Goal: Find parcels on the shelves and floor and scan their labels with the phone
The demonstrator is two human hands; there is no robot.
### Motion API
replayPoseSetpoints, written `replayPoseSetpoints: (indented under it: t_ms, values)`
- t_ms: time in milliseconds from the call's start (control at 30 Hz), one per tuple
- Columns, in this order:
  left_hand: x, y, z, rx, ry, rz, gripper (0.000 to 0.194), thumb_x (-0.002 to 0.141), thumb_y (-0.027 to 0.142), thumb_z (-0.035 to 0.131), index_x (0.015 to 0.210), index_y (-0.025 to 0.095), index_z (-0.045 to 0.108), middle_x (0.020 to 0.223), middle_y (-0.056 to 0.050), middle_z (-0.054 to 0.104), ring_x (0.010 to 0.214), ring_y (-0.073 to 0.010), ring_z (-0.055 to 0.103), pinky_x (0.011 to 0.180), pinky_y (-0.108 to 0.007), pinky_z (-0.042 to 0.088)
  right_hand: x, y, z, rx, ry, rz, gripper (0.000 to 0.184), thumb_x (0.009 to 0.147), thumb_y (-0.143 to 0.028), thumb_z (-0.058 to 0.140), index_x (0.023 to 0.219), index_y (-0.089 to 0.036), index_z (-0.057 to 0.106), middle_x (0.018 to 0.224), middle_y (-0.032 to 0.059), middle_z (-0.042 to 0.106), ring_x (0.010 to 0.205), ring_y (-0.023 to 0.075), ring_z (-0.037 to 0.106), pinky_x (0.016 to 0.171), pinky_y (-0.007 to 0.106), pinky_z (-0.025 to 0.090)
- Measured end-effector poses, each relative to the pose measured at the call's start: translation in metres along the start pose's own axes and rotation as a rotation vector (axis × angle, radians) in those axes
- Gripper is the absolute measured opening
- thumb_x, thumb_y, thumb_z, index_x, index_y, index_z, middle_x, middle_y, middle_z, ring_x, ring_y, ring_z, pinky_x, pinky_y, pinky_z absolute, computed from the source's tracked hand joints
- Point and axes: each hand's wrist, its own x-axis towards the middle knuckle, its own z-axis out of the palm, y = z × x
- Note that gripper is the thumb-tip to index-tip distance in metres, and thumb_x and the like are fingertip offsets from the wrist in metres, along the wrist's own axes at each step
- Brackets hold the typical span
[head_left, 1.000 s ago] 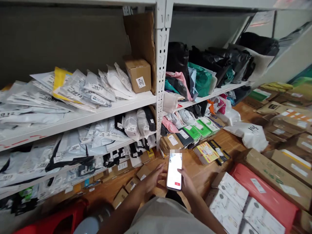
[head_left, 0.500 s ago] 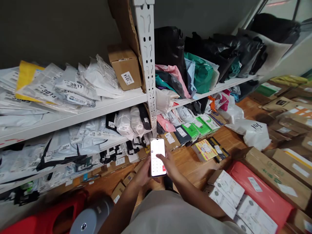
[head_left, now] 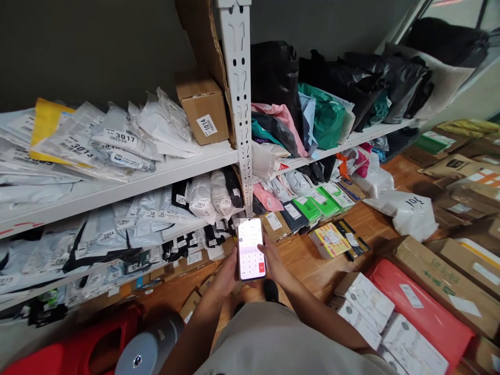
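A smartphone with a lit keypad screen is held upright in front of me, low in the middle of the view. My left hand wraps its left edge and back, fingers closed on it. My right hand grips the phone's right edge, thumb by the screen. Behind the phone is a white metal shelf packed with numbered grey and white mail bags and a small labelled cardboard box.
A white shelf upright splits two bays; the right bay holds black, green and pink bags. Cardboard boxes, a red parcel and white packets cover the wooden floor at right. A red object and a grey cylinder lie at lower left.
The phone has shifted left and come closer to the shelf as my view swung right. My left hand went from hovering beside it to gripping it; the screen switched to a keypad.
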Motion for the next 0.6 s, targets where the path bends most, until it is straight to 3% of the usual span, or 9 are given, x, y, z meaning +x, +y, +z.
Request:
replayPoseSetpoints:
  t_ms: [133, 233, 467, 600]
  values:
    - [-0.005, 0.005, -0.004, 0.040, 0.017, -0.036, 0.065, 0.085, 0.052, 0.051, 0.143, 0.029, 0.035, 0.129, -0.007, 0.060, 0.115, -0.0336, 0.054, 0.080, -0.043, 0.053, -0.004, -0.008, -0.006, 0.003, -0.129, 0.014, 0.039, 0.073, -0.021, 0.055, 0.110, -0.024, 0.065, 0.110, 0.0030, 0.069, 0.104, 0.0264, 0.059, 0.095, 0.039, 0.042]
    - [-0.008, 0.004, -0.007, 0.049, 0.017, 0.016, 0.063, 0.084, 0.043, 0.053, 0.143, 0.029, 0.036, 0.128, -0.005, 0.060, 0.116, -0.0323, 0.054, 0.082, -0.041, 0.053, -0.008, -0.011, -0.008, 0.009, -0.172, 0.022, 0.046, 0.070, -0.017, 0.053, 0.113, -0.025, 0.064, 0.108, 0.0019, 0.069, 0.103, 0.0258, 0.059, 0.093, 0.039, 0.043]
    - [-0.015, 0.004, -0.008, 0.044, -0.044, -0.007, 0.086, 0.073, 0.023, 0.054, 0.150, 0.031, 0.016, 0.133, -0.006, 0.055, 0.106, -0.0306, 0.060, 0.071, -0.039, 0.057, -0.013, -0.010, -0.007, 0.015, -0.191, -0.010, 0.047, 0.070, -0.016, 0.056, 0.115, -0.025, 0.063, 0.115, 0.0016, 0.067, 0.107, 0.0250, 0.057, 0.092, 0.037, 0.044]
    - [-0.018, 0.005, -0.005, 0.106, 0.011, -0.044, 0.087, 0.072, 0.021, 0.054, 0.150, 0.032, 0.017, 0.136, -0.010, 0.052, 0.098, -0.0293, 0.063, 0.059, -0.035, 0.057, -0.016, -0.009, -0.007, 0.026, -0.236, -0.014, 0.053, 0.068, -0.015, 0.056, 0.120, -0.026, 0.060, 0.118, 0.0014, 0.066, 0.107, 0.0256, 0.057, 0.093, 0.038, 0.044]
